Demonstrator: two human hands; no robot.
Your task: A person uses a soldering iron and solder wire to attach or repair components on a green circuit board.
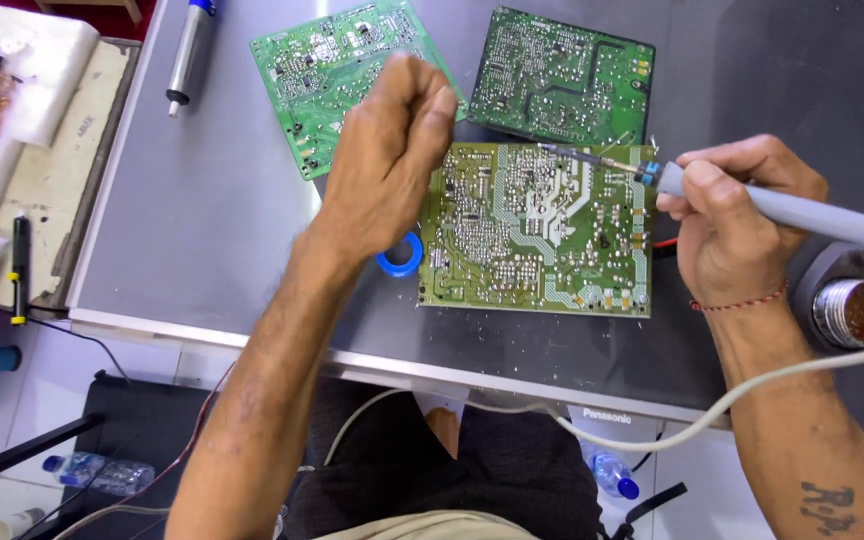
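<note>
Right hand (727, 225) with fingers closed pen-style on grey soldering iron (782, 205), tip angled down to yellow-green circuit board (537, 230) near bench (202, 220) front edge; left hand (387, 150) raised above the board's left side, fingers curled shut, contents unclear

The left hand (392, 150) hides most of the blue tape roll (402, 258) and whatever its fingers pinch

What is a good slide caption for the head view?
Right hand holds a grey soldering iron to a yellow-green circuit board; left hand hovers, fist closed.
</note>
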